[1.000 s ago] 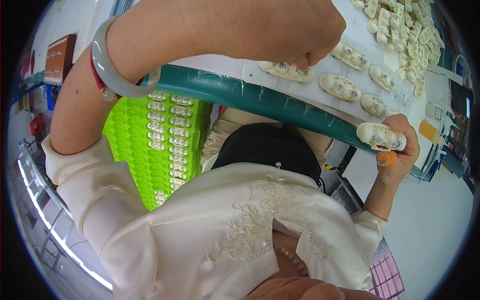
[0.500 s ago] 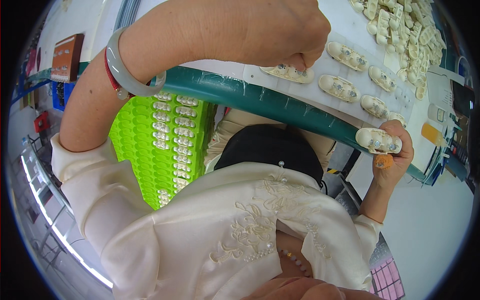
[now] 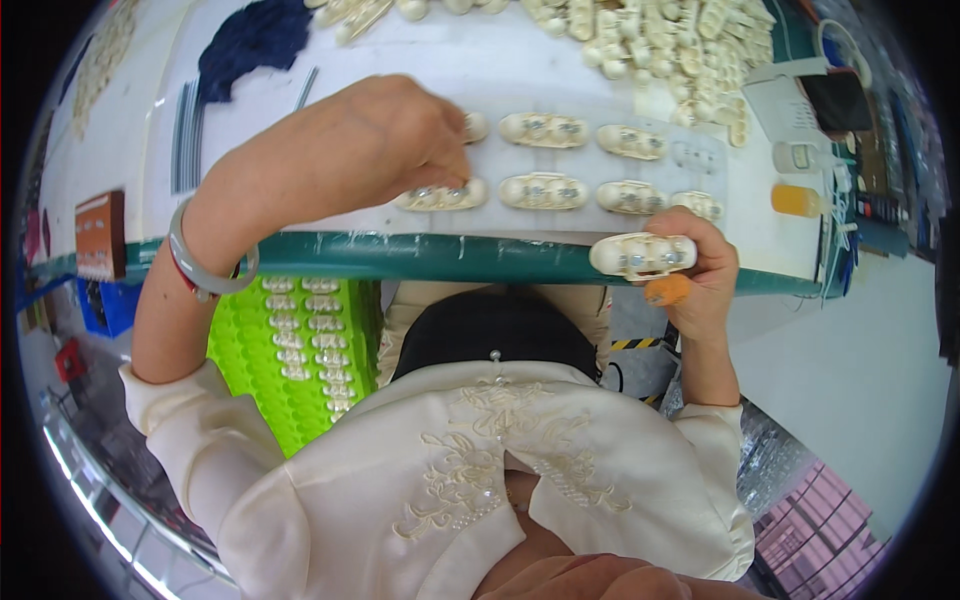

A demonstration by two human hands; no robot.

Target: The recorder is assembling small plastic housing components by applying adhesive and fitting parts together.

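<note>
My right hand point(image 3: 700, 265), with an orange cover on one fingertip, grips an oblong cream plastic casing point(image 3: 615, 255) with round silvery metal bits in it, just above the table's front edge. My left hand point(image 3: 400, 135) is closed, its fingertips pinched together at the right end of a similar casing point(image 3: 425, 197) lying on the table. Whatever small thing those fingertips might hold is hidden. More such casings lie in two rows between my hands, among them one casing point(image 3: 543, 192) in the near row and another casing point(image 3: 545, 130) behind it.
Loose cream parts point(image 3: 660, 45) are heaped at the back. A dark blue cloth point(image 3: 255, 45) and grey rods point(image 3: 186, 135) lie at the left. Bottles, including an orange one point(image 3: 795, 200), stand at right. Below the green table edge point(image 3: 450, 257), a bright green tray point(image 3: 240, 330) holds several casings.
The whole view has turned and shifted, showing more of the table's back. My left hand stays pinched at a casing on the table, and my right hand still holds its casing.
</note>
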